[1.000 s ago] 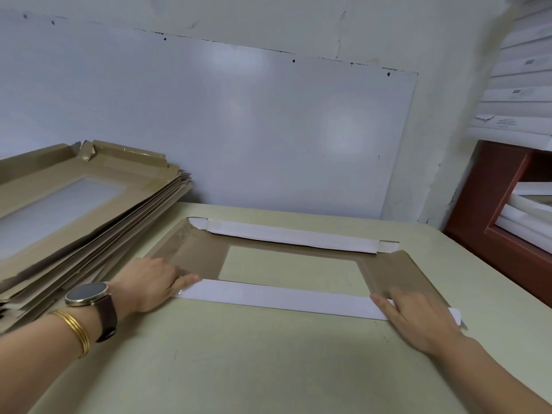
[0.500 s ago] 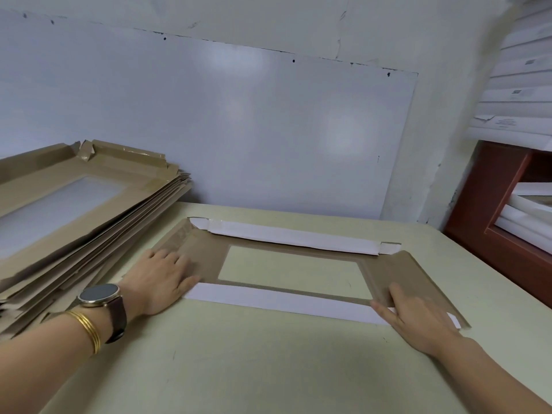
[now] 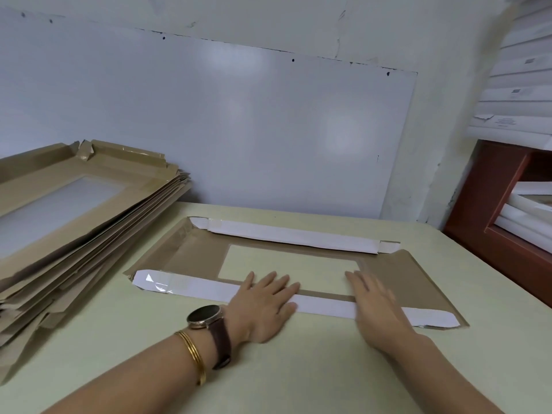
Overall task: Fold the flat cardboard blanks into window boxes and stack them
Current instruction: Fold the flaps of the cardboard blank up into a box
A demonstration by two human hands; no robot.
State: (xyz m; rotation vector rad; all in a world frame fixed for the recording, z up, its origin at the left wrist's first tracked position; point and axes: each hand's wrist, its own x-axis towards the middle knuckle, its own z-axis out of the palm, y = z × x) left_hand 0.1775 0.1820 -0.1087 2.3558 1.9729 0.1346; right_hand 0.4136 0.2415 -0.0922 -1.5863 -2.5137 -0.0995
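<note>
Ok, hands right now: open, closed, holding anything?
Left hand: open, fingers straight, pressing flat on the white near flap of the cardboard blank.
Right hand: open, flat on the same flap, slightly blurred.

1. A glossy whiteboard (image 3: 239,130) covers much of the cracked off-white wall (image 3: 298,19) and shows soft patches of reflected light.
2. A pale green counter (image 3: 298,369) abuts it.
3. At right, a red-brown wooden shelf (image 3: 478,234) holds stacked white sheets (image 3: 525,213).

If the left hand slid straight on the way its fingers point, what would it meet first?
Probably the far white flap of the cardboard blank. The left hand points across the flat window opening, where nothing stands; how high that flap sits is unclear.
</note>
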